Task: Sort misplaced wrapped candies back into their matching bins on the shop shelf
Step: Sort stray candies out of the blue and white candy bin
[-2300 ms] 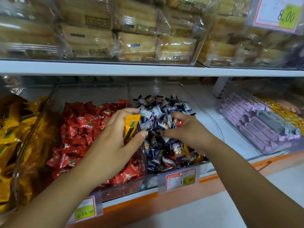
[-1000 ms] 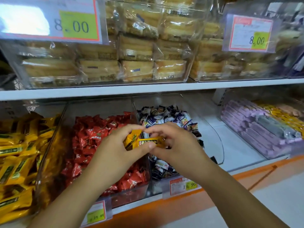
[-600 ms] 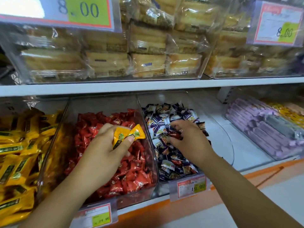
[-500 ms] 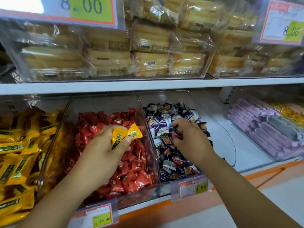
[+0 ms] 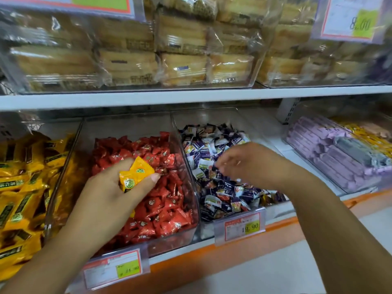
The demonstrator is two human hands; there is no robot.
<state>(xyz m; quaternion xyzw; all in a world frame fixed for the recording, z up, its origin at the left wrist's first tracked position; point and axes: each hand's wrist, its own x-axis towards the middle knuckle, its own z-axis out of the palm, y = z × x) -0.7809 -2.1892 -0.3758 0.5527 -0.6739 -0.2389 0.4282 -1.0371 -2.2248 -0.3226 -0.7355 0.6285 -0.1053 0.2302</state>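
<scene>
1. The left hand (image 5: 114,187) grips two yellow candies (image 5: 135,174) between thumb and curled fingers, their wrappers sticking up past the fingertips.
2. This hand hangs over the red candies (image 5: 161,200), near the left side of their clear bin (image 5: 167,248).
3. The right hand (image 5: 252,164) is blurred. Its fingers point left and down at the dark candies (image 5: 214,145). I cannot tell whether it holds one or is loose.
4. The dark candies lie in the next clear bin (image 5: 203,117) to the right. They are heaped toward its left and near sides, with a few red and gold wrappers among them at the near edge.
5. A price tag (image 5: 244,227) hangs at the front of the dark bin, and another tag (image 5: 115,269) at the front of the red bin.
6. At far left lie yellow packs (image 5: 19,187), the same colour as the candies in the left hand.
7. Well to the right, across a bare stretch of shelf, sits a clear bin of purple packs (image 5: 328,149).
8. The white upper shelf (image 5: 191,96) carries clear bins of wrapped cakes (image 5: 182,66), and a blurred tag (image 5: 350,20) hangs at top right.
</scene>
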